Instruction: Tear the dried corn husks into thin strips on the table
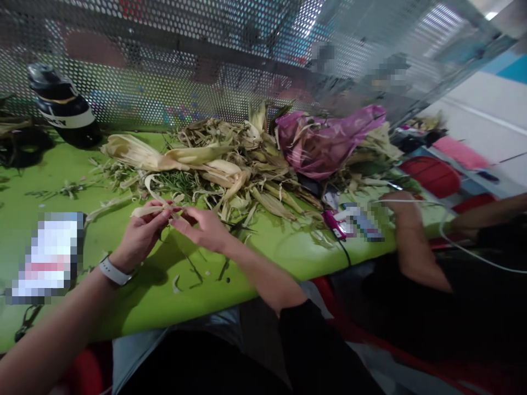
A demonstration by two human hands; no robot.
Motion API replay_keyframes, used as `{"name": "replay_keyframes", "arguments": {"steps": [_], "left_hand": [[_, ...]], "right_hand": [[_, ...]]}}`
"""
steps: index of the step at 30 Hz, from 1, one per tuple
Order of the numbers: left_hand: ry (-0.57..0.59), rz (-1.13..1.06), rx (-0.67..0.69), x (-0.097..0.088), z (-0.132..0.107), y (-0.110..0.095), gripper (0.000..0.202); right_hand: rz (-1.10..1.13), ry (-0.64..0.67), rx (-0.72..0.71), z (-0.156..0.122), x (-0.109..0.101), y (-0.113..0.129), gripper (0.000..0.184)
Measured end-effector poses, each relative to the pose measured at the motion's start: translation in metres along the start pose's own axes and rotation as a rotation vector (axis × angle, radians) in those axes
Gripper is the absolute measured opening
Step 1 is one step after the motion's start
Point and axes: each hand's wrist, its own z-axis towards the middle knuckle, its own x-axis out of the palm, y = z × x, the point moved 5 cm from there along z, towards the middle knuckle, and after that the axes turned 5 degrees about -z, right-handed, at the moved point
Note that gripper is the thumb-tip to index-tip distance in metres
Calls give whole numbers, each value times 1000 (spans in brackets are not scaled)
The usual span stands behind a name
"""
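My left hand [142, 233] and my right hand [206, 227] meet over the green table [173, 296], both pinching a pale dried corn husk strip [153, 208] between their fingertips. The strip runs left from my fingers and curls upward. A white watch band sits on my left wrist. Just beyond my hands lies a big heap of dried corn husks [222, 164].
A pink plastic bag [325, 140] rests on the heap's right side. A black and white bottle [63, 109] lies at the back left by the perforated metal screen [185, 60]. Another person's arm [411, 241] rests on the table's right edge, near a small pink device [334, 224].
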Motion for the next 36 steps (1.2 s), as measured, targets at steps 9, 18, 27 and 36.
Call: {"name": "replay_keyframes", "arguments": {"steps": [9,18,27,36], "left_hand": [[-31,28,-10,-6,1,0,25],[-62,381,53,-4,-3,2,37],[70,402,32,0,-1,16,37],[194,416,97,5,-9,14,26]], "right_hand": [[180,197,46,2,10,-12,36],[-434,-343,-336,-4,0,4,32],[-247,-376,-244,1,2,-8,19],[212,-325,-84,6,4,-16,26]]}}
